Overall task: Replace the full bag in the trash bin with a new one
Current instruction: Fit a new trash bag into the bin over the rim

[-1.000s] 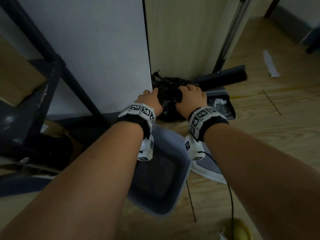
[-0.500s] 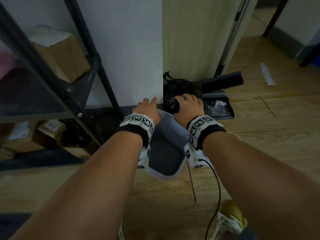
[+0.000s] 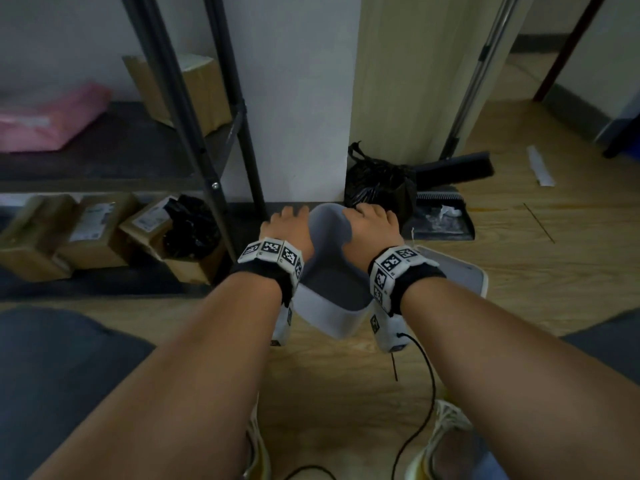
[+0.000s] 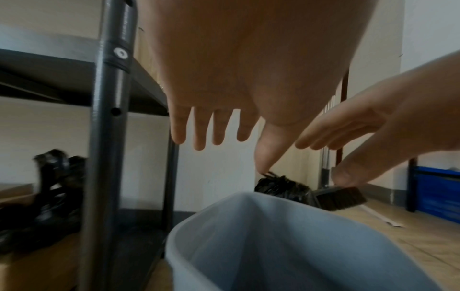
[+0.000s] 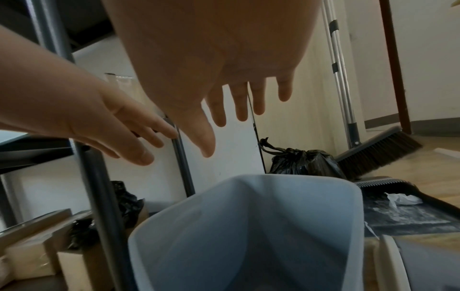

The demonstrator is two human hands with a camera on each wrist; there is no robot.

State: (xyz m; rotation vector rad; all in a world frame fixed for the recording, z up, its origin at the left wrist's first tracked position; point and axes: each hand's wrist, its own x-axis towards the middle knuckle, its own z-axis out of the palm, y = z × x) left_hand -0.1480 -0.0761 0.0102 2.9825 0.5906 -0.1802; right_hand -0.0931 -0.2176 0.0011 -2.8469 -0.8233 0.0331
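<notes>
The full black trash bag (image 3: 377, 181) sits tied on the floor against the wall, beyond the bin; nothing touches it. It also shows in both wrist views (image 4: 281, 187) (image 5: 303, 162). The grey trash bin (image 3: 332, 313) stands below my hands with no bag inside (image 4: 248, 198) (image 5: 273, 177). My left hand (image 3: 289, 220) hovers over the bin's far left rim with its fingers (image 4: 219, 126) spread and straight. Over the far right rim my right hand (image 3: 372, 220) is also spread (image 5: 239, 102). Neither holds anything.
The bin's lid (image 3: 457, 271) lies on the floor to the right. A dustpan (image 3: 440, 220) and broom (image 3: 457, 168) sit beside the bag. On the left, a dark metal rack (image 3: 221, 188) has cardboard boxes (image 3: 93, 226) and crumpled black plastic (image 3: 190, 223) under it.
Both hands held the black bag by the wall; the left let go first, then the right. Both have drawn back over the bin, and the bag stays on the floor.
</notes>
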